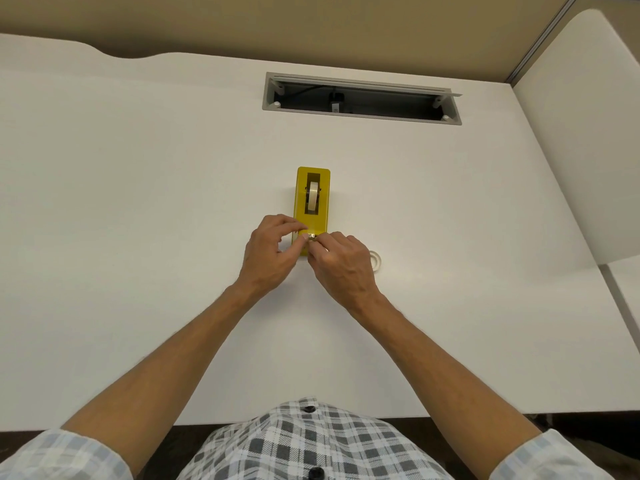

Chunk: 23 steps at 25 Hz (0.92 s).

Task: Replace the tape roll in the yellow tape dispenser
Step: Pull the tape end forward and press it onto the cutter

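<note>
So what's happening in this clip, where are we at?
A person is working on a yellow tape dispenser on a white desk. A tape roll already sits in its slot. Both the left hand and the right hand are pinching at the near end of the dispenser, seemingly handling the tape end at the cutter. Another roll, half hidden by the right hand, lies on the desk just to the right.
</note>
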Each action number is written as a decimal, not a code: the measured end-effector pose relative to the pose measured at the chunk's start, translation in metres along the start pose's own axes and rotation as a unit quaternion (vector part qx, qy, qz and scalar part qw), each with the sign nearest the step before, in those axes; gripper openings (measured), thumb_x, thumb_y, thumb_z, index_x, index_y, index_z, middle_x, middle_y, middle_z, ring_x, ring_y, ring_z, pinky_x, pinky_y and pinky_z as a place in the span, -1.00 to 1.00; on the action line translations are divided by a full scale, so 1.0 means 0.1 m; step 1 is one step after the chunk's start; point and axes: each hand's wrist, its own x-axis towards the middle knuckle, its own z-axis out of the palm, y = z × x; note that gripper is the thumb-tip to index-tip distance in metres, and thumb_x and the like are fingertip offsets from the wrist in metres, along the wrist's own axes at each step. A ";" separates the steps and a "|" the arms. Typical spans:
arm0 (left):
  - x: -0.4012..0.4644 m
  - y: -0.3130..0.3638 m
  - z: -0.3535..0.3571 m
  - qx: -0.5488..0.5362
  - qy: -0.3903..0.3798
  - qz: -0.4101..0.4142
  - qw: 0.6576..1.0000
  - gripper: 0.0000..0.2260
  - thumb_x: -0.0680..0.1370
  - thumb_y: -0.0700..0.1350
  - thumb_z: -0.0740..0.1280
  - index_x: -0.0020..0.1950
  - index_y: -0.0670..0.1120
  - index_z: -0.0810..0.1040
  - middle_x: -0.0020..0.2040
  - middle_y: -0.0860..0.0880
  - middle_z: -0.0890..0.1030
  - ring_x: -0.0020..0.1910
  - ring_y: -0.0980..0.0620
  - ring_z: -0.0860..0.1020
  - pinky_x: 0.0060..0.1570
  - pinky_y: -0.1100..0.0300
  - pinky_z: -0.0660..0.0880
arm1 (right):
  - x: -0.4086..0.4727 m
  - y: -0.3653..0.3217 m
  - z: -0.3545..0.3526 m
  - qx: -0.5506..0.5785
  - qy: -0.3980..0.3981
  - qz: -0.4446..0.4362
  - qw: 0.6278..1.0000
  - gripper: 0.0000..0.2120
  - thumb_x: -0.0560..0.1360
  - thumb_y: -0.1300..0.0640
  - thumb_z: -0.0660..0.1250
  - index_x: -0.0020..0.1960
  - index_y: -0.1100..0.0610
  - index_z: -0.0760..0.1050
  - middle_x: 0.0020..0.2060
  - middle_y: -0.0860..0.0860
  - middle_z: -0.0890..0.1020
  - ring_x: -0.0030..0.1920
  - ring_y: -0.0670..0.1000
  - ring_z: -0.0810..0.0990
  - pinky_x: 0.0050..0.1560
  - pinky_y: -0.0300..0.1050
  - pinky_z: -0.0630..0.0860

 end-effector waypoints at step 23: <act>-0.06 -0.05 0.01 0.005 -0.039 0.001 0.999 -0.75 0.57 -0.11 0.33 0.24 -0.08 0.58 0.26 -0.08 0.57 0.24 -0.02 0.50 0.17 0.01 0.55 | -0.13 0.04 0.10 -0.023 0.051 -0.017 0.998 -0.88 0.54 0.11 0.38 -0.09 0.15 0.64 -0.28 0.04 0.67 -0.39 0.04 0.58 -0.47 -0.15 0.45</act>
